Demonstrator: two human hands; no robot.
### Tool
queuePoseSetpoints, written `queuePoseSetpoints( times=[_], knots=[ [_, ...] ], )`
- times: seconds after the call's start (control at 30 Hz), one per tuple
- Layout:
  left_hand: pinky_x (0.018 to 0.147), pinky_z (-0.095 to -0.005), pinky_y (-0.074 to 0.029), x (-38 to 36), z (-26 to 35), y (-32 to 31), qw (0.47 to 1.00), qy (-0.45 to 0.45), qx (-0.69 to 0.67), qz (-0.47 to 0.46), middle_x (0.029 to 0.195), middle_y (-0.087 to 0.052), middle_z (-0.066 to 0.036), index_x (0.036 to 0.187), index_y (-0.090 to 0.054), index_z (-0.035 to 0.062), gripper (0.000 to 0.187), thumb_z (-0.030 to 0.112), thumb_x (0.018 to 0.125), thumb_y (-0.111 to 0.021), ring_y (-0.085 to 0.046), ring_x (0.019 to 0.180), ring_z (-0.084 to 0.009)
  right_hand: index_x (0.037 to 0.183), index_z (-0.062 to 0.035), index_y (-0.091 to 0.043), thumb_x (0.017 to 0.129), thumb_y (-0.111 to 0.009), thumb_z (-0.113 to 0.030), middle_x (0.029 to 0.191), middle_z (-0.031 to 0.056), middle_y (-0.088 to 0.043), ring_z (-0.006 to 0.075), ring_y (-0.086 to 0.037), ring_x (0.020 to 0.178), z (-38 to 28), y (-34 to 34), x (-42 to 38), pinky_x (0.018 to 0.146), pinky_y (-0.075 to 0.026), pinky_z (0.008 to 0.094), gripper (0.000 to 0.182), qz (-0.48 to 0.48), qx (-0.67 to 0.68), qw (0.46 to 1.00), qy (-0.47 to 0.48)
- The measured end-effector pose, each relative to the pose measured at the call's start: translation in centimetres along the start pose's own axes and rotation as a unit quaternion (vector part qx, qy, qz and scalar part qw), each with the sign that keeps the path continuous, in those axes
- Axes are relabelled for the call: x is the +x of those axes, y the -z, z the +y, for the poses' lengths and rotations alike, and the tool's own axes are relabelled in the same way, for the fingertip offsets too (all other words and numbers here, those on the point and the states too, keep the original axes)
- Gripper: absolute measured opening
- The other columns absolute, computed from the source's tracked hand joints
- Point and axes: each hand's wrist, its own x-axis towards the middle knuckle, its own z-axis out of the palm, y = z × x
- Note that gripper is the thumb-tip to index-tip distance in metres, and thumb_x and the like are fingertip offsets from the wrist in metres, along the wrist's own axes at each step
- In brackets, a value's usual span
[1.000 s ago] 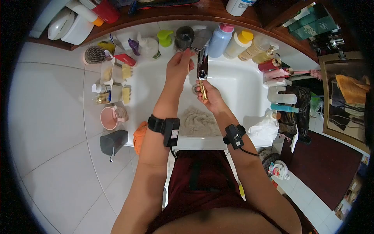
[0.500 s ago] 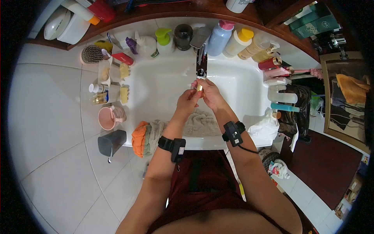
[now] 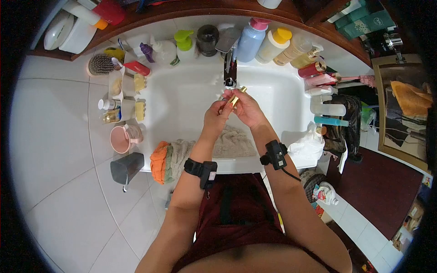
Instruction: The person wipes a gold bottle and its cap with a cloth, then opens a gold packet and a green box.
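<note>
Over the white sink basin (image 3: pixel 182 109), my left hand (image 3: pixel 215 117) and my right hand (image 3: pixel 249 111) meet just below the chrome faucet (image 3: pixel 231 68). Between them is a small, shiny gold tube (image 3: pixel 236 97), slanting up to the right. My left fingers pinch its lower part, while the right fingers close round it from the other side. Fingers hide part of the tube, and I cannot tell what kind of container it is. A beige towel (image 3: pixel 234 143) drapes over the sink's front edge below my hands, beside an orange cloth (image 3: pixel 160 162).
Bottles line the back ledge, among them a blue bottle (image 3: pixel 251 42) and a green-topped pump (image 3: pixel 184 41). On the left stand a pink mug (image 3: pixel 122 139) and a grey cup (image 3: pixel 126 167). A white crumpled bag (image 3: pixel 306 148) sits on the right rim. A wooden shelf (image 3: pixel 200 13) overhangs the back.
The gold tube has tilted to the right and more of it shows between my fingers. Both hands stay close together below the faucet. The whole view has shifted slightly.
</note>
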Motion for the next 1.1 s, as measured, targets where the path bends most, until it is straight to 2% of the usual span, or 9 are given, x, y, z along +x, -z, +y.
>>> queuePoseSetpoints(
  times=[0.07, 0.17, 0.33, 0.47, 0.57, 0.67, 0.77, 0.83, 1.1],
  knots=[
    [0.058, -0.0192, -0.040, -0.1, -1.2, -0.1, 0.995, -0.080, 0.034, 0.047, 0.078, -0.059, 0.000, 0.097, -0.059, 0.0012, 0.032, 0.029, 0.082, -0.065, -0.048, 0.064, -0.0063, 0.115, -0.0053, -0.052, 0.088, -0.058, -0.028, 0.107, 0.0089, -0.060, 0.0151, -0.055, 0.096, 0.0, -0.2, -0.2, 0.078, -0.041, 0.0236, 0.036, 0.030, -0.051, 0.998, -0.013],
    [0.057, -0.0195, -0.041, 0.0, -0.6, 0.5, 0.998, -0.032, -0.002, 0.049, 0.077, -0.058, 0.001, 0.097, -0.059, 0.0016, 0.030, 0.025, 0.080, -0.069, -0.049, 0.064, -0.0059, 0.117, -0.0044, -0.052, 0.085, -0.062, -0.031, 0.109, 0.0087, -0.059, 0.0171, -0.055, 0.099, -0.1, -0.7, -2.7, 0.087, -0.039, 0.0259, 0.043, 0.100, -0.118, 0.988, -0.014],
    [0.054, -0.0186, -0.037, 0.0, -0.8, 1.1, 1.000, -0.003, 0.011, 0.022, 0.074, -0.055, 0.002, 0.099, -0.059, -0.0013, 0.030, 0.019, 0.079, -0.069, -0.046, 0.062, -0.0043, 0.109, -0.0057, -0.059, 0.081, -0.066, -0.027, 0.112, 0.0101, -0.056, 0.0259, -0.052, 0.105, 0.5, 5.8, -9.2, 0.092, -0.040, 0.0363, 0.036, 0.226, -0.421, 0.875, 0.077],
    [0.052, -0.0184, -0.036, -0.6, -0.3, 1.1, 1.000, 0.025, 0.001, 0.010, 0.071, -0.052, 0.004, 0.102, -0.060, -0.0013, 0.032, 0.020, 0.079, -0.069, -0.044, 0.059, -0.0034, 0.104, -0.0079, -0.060, 0.072, -0.070, -0.017, 0.112, 0.0156, -0.055, 0.0342, -0.050, 0.105, -0.8, 10.7, -16.1, 0.088, -0.042, 0.0421, 0.035, 0.363, -0.730, 0.563, 0.134],
    [0.052, -0.0179, -0.035, -0.8, -0.3, 1.0, 0.999, 0.046, -0.010, -0.008, 0.070, -0.051, 0.005, 0.102, -0.061, -0.0007, 0.033, 0.022, 0.080, -0.068, -0.043, 0.059, -0.0033, 0.103, -0.0064, -0.059, 0.069, -0.070, -0.012, 0.117, 0.0148, -0.051, 0.0335, -0.044, 0.111, -1.5, 9.5, -19.1, 0.087, -0.042, 0.0422, 0.036, 0.466, -0.764, 0.444, 0.057],
    [0.054, -0.0179, -0.036, -1.5, 0.7, 0.8, 0.997, 0.064, -0.036, -0.025, 0.073, -0.053, 0.004, 0.103, -0.061, 0.0005, 0.033, 0.024, 0.081, -0.067, -0.043, 0.060, -0.0035, 0.100, -0.0052, -0.060, 0.068, -0.069, -0.006, 0.108, 0.0152, -0.057, 0.0307, -0.051, 0.104, -0.3, 12.0, -19.8, 0.084, -0.045, 0.0391, 0.033, 0.458, -0.749, 0.476, 0.037],
    [0.056, -0.0184, -0.037, -1.5, 0.8, 0.8, 0.993, 0.091, -0.065, -0.036, 0.078, -0.060, 0.002, 0.103, -0.062, 0.0022, 0.032, 0.026, 0.082, -0.066, -0.043, 0.061, -0.0039, 0.095, -0.0034, -0.062, 0.072, -0.067, -0.003, 0.096, 0.0126, -0.062, 0.0222, -0.059, 0.093, 1.1, 13.1, -18.3, 0.078, -0.048, 0.0318, 0.023, 0.347, -0.557, 0.755, -0.003],
    [0.058, -0.0186, -0.038, -1.7, 1.5, 0.9, 0.993, 0.087, -0.071, -0.049, 0.082, -0.063, 0.001, 0.103, -0.062, 0.0023, 0.032, 0.027, 0.082, -0.066, -0.043, 0.062, -0.0042, 0.091, -0.0016, -0.062, 0.079, -0.065, -0.006, 0.087, 0.0072, -0.064, 0.0145, -0.061, 0.082, 1.6, 10.0, -16.2, 0.072, -0.048, 0.0249, 0.013, 0.288, -0.467, 0.829, 0.108],
    [0.060, -0.0194, -0.039, -2.5, 1.0, 1.8, 0.993, 0.087, -0.042, -0.065, 0.086, -0.066, -0.002, 0.107, -0.060, 0.0014, 0.034, 0.026, 0.084, -0.063, -0.044, 0.062, -0.0050, 0.100, -0.0008, -0.058, 0.083, -0.059, 0.001, 0.085, 0.0007, -0.056, 0.0075, -0.054, 0.073, 0.4, 3.5, -5.3, 0.059, -0.042, 0.0181, 0.018, 0.225, -0.061, 0.961, 0.146]
  ],
)
